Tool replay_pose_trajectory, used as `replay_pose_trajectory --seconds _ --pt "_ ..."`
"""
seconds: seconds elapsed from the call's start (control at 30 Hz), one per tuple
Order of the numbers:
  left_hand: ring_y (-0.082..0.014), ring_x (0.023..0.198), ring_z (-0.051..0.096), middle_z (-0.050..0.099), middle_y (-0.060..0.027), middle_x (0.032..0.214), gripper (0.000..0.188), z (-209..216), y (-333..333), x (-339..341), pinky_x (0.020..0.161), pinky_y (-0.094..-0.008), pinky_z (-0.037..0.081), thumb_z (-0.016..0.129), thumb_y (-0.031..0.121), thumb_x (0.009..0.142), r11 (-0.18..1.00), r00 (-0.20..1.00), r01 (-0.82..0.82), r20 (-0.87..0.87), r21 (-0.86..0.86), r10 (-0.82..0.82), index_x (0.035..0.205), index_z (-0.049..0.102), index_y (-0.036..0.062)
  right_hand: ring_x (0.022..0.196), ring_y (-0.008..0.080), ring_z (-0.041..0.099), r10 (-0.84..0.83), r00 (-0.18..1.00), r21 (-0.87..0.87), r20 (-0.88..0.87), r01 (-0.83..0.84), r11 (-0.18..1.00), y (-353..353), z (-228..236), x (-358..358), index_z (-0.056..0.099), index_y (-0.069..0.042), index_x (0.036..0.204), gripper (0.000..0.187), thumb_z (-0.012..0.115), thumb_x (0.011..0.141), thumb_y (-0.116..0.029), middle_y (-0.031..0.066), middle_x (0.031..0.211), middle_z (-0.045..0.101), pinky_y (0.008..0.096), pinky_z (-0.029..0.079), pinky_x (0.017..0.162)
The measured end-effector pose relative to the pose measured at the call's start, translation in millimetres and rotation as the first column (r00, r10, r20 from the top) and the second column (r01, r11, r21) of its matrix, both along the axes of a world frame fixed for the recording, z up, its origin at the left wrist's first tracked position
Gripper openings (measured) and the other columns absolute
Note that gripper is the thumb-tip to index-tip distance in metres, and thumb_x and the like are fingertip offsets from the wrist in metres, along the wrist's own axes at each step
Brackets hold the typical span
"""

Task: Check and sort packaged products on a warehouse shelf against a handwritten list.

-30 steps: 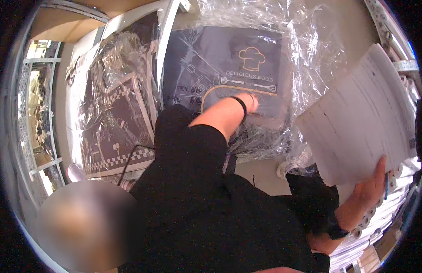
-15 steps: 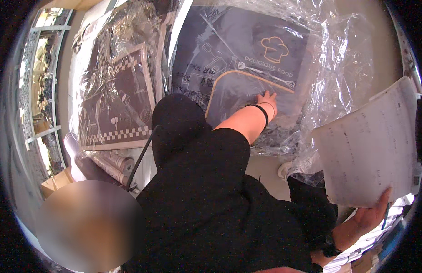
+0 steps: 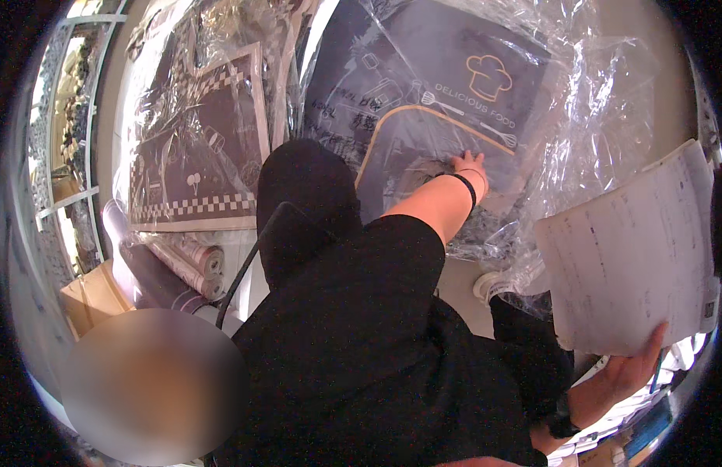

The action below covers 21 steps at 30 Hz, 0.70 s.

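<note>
My left hand (image 3: pixel 471 173) rests on a stack of dark grey printed mats (image 3: pixel 423 58) wrapped in clear plastic, its fingers spread and slightly bent. A chef's hat and kitchen tools decorate the top mat, along with a curved tan line; dark handwriting marks the wrap. A black band circles my left wrist. Out to the right, my right hand (image 3: pixel 633 370) grips the lower edge of several large white paper sheets (image 3: pixel 625 249), with the thumb on their face. The sheets bear rows of faint marks and hang slightly curled.
Another plastic-wrapped pile of brown checker-bordered mats (image 3: pixel 193 156) lies to the left. Rolled mats (image 3: pixel 197 261) and a cardboard box (image 3: pixel 100 300) sit below it. Another person's leg (image 3: pixel 147 268) stretches there. Shelving (image 3: pixel 73 117) lines the far left. Loose clear plastic (image 3: pixel 594 117) spreads right of the grey mats.
The view has shifted a little, so the mats appear farther up and the grey stack more to the right. My left hand stays on the wrap; my right hand still holds the paper sheets.
</note>
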<state>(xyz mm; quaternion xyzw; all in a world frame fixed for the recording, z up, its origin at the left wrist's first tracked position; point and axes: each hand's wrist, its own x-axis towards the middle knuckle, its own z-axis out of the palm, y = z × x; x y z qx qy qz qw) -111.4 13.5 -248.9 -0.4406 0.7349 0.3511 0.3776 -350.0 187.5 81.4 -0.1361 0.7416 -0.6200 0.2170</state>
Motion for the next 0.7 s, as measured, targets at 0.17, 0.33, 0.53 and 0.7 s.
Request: replay_pose_trajectory --seconds 0.17,0.33,0.53,0.7 --pt "-0.0371 0.14 0.012 0.005 -0.0051 0.156 0.072 20 -11 1 0.103 -0.0558 0.031 0.067 0.023 0.08 0.991 0.996 0.07 0.042 0.114 -0.075 0.144 0.034 0.0156 0.117 0.031 0.049 0.104 0.988 0.041 -0.114 -0.1 0.994 6 -9 -7 0.038 -0.005 0.137 0.055 0.06 0.09 -0.024 0.0161 0.134 0.046 0.0506 0.042 0.096" --pt "-0.0373 0.14 0.011 0.005 -0.0052 0.156 0.077 3 -4 4 0.102 -0.0563 0.031 0.073 0.021 0.075 0.999 1.0 -0.002 0.0 0.049 0.002 0.143 0.036 0.0161 0.115 0.0311 0.05 0.063 0.995 0.029 -0.073 -0.061 0.998 -23 -2 20 0.039 -0.004 0.137 0.057 0.063 0.088 -0.021 0.0162 0.133 0.047 0.0505 0.042 0.095" --pt "-0.0357 0.14 0.012 0.008 -0.0049 0.156 0.079 24 -14 5 0.103 -0.0549 0.03 0.075 0.018 0.072 0.993 0.999 0.041 -0.011 0.108 -0.04 0.142 0.038 0.0145 0.115 0.0313 0.05 0.105 0.994 -0.02 -0.029 -0.105 0.994 -20 -6 10 0.038 -0.004 0.138 0.058 0.063 0.088 -0.021 0.0165 0.133 0.047 0.05 0.041 0.095" --pt "-0.0352 0.14 0.013 0.009 -0.0051 0.155 0.076 19 -13 5 0.104 -0.0538 0.029 0.073 0.02 0.073 0.994 1.0 0.021 -0.019 0.105 -0.019 0.141 0.039 0.0142 0.115 0.0303 0.05 0.072 0.994 0.073 -0.082 -0.066 0.995 -30 0 30 0.038 -0.004 0.138 0.057 0.062 0.089 -0.019 0.0163 0.133 0.047 0.0483 0.041 0.096"
